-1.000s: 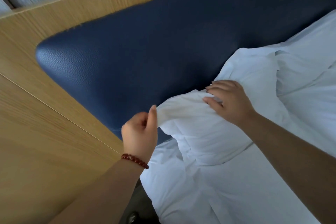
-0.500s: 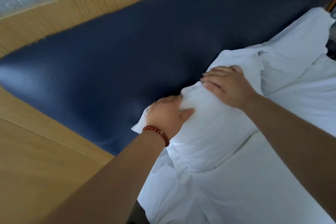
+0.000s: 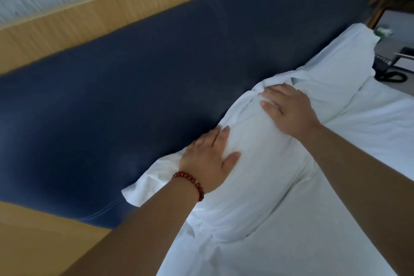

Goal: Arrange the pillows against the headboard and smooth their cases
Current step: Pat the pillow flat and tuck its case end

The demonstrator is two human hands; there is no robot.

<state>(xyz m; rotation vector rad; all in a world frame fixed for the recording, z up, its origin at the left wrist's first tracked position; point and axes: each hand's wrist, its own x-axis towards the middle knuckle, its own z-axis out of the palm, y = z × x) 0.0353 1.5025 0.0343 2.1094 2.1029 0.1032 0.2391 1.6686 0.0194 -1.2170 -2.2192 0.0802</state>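
The left hand has let go of the case corner and now lies flat, fingers spread, on the pillow. The right hand presses flat too, farther right. The pillow sits against the headboard, so smoothing looks underway. The case's left end sticks out limp, seemingly unfilled.

Head camera, close above bed, facing down toward headboard.

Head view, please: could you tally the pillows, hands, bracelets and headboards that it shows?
Pillows: 2, the near pillow and the far pillow
Hands: 2, the left hand and the right hand, both on the near pillow
Bracelets: 1, the red bead bracelet
Headboards: 1, the navy headboard
Total: 6
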